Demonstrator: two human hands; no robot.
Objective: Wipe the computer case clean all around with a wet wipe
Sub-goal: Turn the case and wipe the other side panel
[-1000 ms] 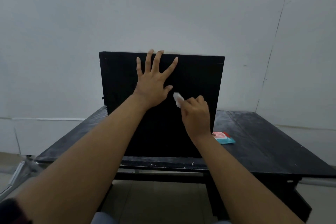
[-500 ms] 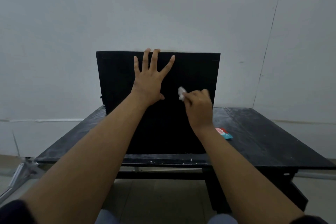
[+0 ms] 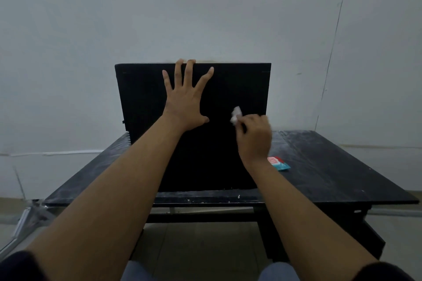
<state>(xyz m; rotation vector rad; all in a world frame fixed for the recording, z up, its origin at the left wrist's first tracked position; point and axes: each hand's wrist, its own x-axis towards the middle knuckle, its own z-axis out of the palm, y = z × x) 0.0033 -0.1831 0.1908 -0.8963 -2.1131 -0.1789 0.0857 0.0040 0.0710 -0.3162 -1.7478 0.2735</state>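
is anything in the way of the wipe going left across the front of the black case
Yes: the left hand lies flat, fingers spread, on the upright black computer case, just left of the crumpled white wet wipe pinched by the right hand.

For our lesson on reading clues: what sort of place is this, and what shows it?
Probably a bare workroom or test space rather than a home: a plain pale wall and a scuffed black table bearing a computer case and a wipes packet.
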